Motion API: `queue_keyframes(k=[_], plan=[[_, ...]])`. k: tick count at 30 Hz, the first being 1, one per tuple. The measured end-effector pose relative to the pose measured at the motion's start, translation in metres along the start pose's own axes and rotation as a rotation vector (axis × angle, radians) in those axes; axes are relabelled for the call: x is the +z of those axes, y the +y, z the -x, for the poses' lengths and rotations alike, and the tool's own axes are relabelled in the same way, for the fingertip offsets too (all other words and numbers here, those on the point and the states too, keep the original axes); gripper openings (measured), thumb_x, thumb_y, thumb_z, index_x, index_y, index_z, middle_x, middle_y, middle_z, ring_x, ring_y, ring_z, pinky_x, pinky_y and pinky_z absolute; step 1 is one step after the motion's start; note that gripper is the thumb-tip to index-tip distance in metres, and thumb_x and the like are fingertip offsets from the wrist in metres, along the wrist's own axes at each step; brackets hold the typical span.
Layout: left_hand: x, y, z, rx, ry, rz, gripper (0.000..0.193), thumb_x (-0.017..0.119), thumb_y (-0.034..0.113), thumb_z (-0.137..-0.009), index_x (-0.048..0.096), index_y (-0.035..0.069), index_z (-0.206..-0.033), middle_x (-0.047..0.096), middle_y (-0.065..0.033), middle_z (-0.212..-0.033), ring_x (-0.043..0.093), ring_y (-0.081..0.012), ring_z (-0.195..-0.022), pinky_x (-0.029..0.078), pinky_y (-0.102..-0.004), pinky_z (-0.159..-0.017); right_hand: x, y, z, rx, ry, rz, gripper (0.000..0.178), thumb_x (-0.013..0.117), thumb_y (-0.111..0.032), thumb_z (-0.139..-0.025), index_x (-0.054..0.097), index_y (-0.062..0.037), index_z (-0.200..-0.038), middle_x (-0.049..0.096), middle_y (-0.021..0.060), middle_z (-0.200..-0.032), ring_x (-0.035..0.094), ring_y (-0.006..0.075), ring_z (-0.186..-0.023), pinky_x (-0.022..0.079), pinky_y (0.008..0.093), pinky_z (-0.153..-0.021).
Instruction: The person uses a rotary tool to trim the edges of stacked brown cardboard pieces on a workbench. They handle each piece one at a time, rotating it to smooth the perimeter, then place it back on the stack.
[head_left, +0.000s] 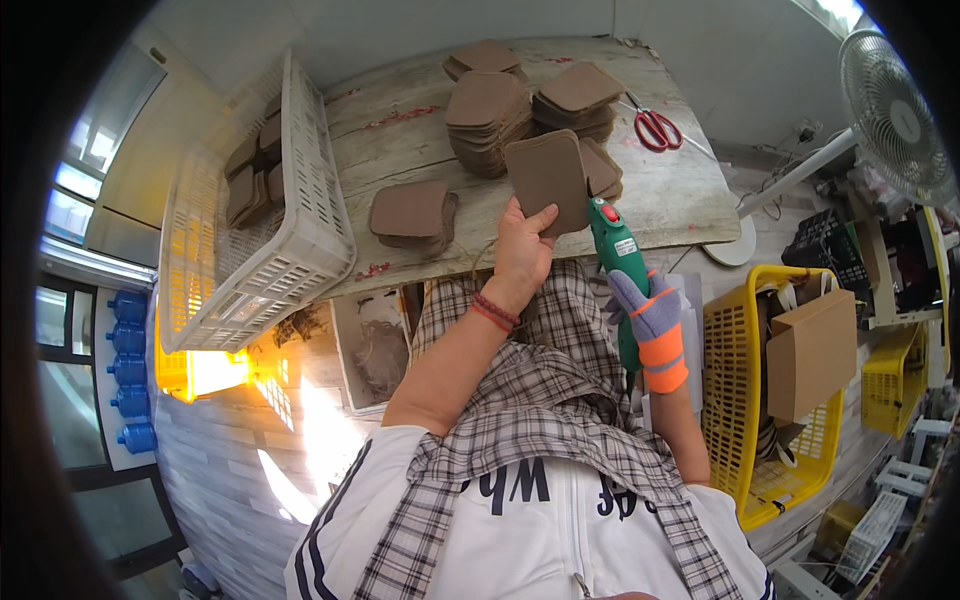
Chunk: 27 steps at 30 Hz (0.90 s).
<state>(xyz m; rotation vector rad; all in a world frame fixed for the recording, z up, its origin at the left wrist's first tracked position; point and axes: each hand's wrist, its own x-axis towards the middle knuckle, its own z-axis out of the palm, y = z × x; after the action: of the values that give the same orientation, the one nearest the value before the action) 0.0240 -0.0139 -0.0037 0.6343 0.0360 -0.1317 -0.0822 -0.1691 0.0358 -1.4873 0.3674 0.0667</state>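
My bare left hand grips a flat brown rounded-corner piece by its lower edge, thumb on top. It is tilted up at the table's near edge; its material I cannot tell. My right hand, in a grey glove with an orange cuff, is wrapped round a green hand-held power tool with a red button. The tool's front end is close beside the piece's right edge; whether they touch I cannot tell. Behind stand several stacks of like pieces. Another stack lies to the left.
Red-handled scissors lie on the worn wooden table at the right. A white plastic crate with brown pieces stands left. A yellow basket holding a cardboard box is at my right, a fan beyond.
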Motion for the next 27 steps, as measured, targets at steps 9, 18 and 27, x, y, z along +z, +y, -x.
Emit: queue_keyframes(k=[9,18,27], plan=[[-0.006,-0.015,0.018,-0.081,-0.082,-0.058,0.032,0.052,-0.007,-0.087,0.049,0.004,-0.117,0.059,-0.0099,-0.116,0.06,-0.0212,-0.104,0.052,-0.0369,-0.09,-0.007,-0.008,-0.006,-0.031,0.04,-0.024,0.027,0.071,-0.023,-0.082,0.059,-0.0021,-0.094,0.059,0.003,-0.063,0.052,0.0081,-0.049,0.041,0.0213,-0.046],[-0.027,0.008,0.021,-0.159,-0.149,-0.254,0.035,0.05,-0.009,-0.087,0.049,0.001,-0.12,0.06,-0.0097,-0.115,0.061,-0.0176,-0.101,0.052,-0.0316,-0.088,-0.02,-0.016,0.0,-0.009,-0.024,0.074,0.03,0.071,-0.023,-0.082,0.059,-0.0012,-0.098,0.06,0.0025,-0.067,0.054,0.0079,-0.052,0.042,0.021,-0.047],[-0.046,0.065,0.012,-0.28,-0.313,-0.707,0.042,0.055,-0.006,-0.082,0.05,0.001,-0.123,0.06,-0.0043,-0.114,0.058,-0.0122,-0.101,0.048,-0.0273,-0.088,-0.05,0.004,0.001,-0.031,-0.143,0.298,0.042,0.076,-0.024,-0.078,0.059,0.0016,-0.106,0.063,0.0034,-0.074,0.056,0.0063,-0.06,0.046,0.0215,-0.055]])
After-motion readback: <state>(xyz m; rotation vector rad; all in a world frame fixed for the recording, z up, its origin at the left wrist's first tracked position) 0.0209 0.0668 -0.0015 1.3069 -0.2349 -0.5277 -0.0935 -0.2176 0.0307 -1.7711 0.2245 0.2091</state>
